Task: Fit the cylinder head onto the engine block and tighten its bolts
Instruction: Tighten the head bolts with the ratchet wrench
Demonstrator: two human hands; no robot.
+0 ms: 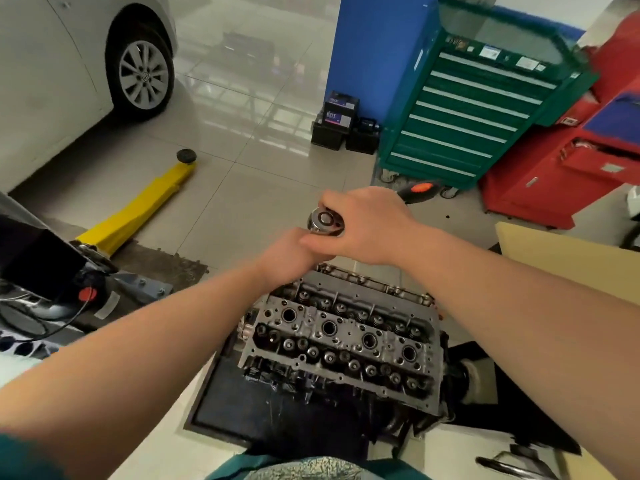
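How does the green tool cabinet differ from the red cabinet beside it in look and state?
The green tool cabinet shows a stack of flat drawers with pale handle strips, all pushed in; the red cabinet shows no such stack, and one part of its front stands out. The green tool cabinet is taller and nearer the blue wall; the red cabinet is lower and sits to its right. Both stand on the tiled floor.

Glossy pale tiled floor (263,109) catches the light and throws back reflections. Landmark: the green tool cabinet (474,109) on castors. Behind it to the left, a blue wall panel (374,46); dark boxes (341,126) at its foot. Right of it, red cabinets (568,168). Far left, a white car (62,74) and a yellow lift arm (145,209).
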